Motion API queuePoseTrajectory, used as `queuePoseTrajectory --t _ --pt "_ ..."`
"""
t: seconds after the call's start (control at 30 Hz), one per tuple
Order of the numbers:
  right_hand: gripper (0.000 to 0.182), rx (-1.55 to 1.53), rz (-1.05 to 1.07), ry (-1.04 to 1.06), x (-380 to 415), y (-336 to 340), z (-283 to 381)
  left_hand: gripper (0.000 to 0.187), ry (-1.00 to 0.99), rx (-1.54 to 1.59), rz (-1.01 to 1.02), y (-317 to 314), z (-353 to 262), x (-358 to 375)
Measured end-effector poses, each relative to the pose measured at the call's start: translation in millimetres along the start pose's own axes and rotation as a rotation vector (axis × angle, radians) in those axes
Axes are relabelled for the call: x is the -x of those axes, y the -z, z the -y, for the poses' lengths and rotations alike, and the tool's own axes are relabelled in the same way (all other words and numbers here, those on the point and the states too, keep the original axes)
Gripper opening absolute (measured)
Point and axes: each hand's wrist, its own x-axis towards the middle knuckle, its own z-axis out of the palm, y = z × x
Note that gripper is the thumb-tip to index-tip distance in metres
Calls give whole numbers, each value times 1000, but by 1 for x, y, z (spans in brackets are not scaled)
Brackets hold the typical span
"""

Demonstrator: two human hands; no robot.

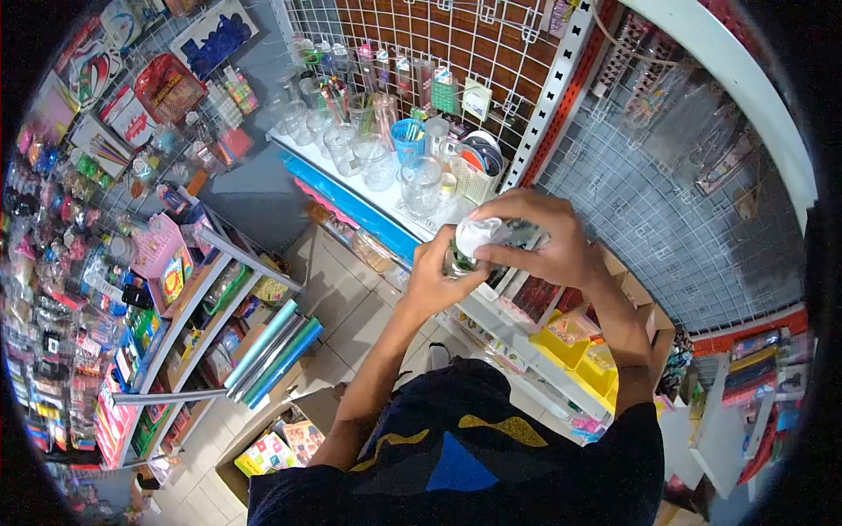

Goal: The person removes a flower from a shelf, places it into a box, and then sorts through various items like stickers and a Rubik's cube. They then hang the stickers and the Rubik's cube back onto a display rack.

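In front of my chest, my left hand (434, 280) is wrapped around a small clear container (458, 261), probably glass or plastic, with something dark green showing through it. My right hand (553, 241) pinches a crumpled white cloth or tissue (478, 235) between thumb and fingers at the container's top. The cloth hides the rim, so how far it reaches inside cannot be seen. Just beyond my hands, a clear jar (421, 188) stands on the white shelf (412, 219), with more clear jars (375, 165) lined up to its left.
A blue basket (409, 138) and a white basket (478, 180) stand behind the jars, against a wire grid (421, 44). Yellow trays (574, 359) sit lower right. Left are a rack with rolled sheets (276, 351) and an open cardboard box (232, 465) on the tiled floor.
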Motion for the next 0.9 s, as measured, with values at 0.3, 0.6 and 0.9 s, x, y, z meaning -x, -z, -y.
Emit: queuePoseTrajectory --t 0.3,0.6,0.9 --pt "42 -56 0 -95 -5 -11 1 40 -1 -44 -70 3 0 0" --pt "35 -77 202 -30 0 -4 -8 50 -36 -188 99 14 13 7" --pt "30 -34 174 -95 1 -5 1 43 -32 -305 59 16 13 13"
